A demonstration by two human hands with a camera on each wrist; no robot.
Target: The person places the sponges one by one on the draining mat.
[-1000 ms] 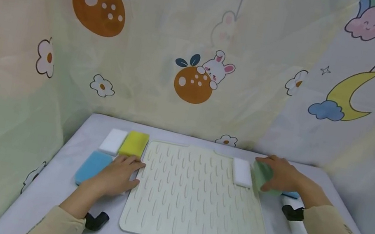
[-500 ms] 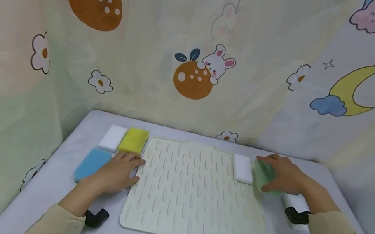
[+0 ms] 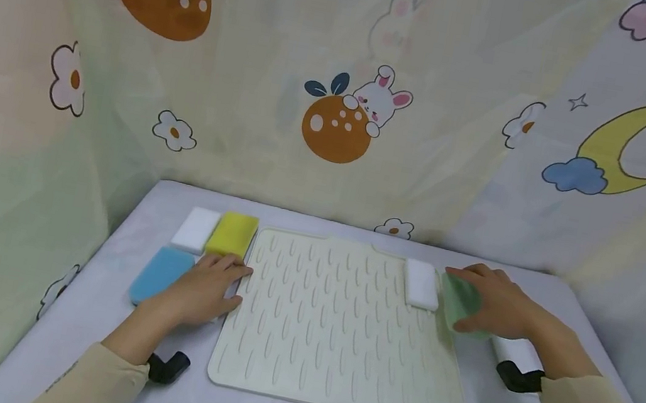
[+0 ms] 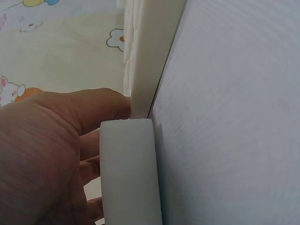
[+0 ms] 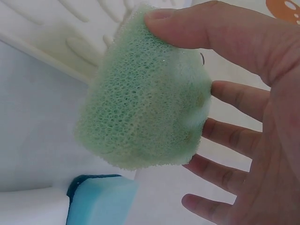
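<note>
My right hand [image 3: 499, 305] pinches a porous green sponge [image 5: 140, 93] between thumb and fingers, at the right edge of a cream ridged mat [image 3: 336, 348]. The sponge is bent and tilted in the right wrist view. A white sponge [image 3: 421, 285] lies on the mat's upper right, just left of the green one. My left hand [image 3: 203, 292] rests at the mat's left edge with its fingers spread. In the left wrist view its thumb touches the mat's edge, and a white block [image 4: 129, 173] stands beside the fingers, which it partly hides.
Left of the mat lie a yellow sponge [image 3: 233, 235], a white sponge [image 3: 196, 230] and a blue sponge [image 3: 162, 274]. Below my right hand are a white block [image 5: 35, 206] and a light-blue sponge [image 5: 103, 201] with a dark-blue side. A printed cloth encloses the table.
The head view has tilted slightly downward. Both hands stay nearly where they were, the right one still holding the green sponge. The blue sponge under the right hand has become hidden in the head view.
</note>
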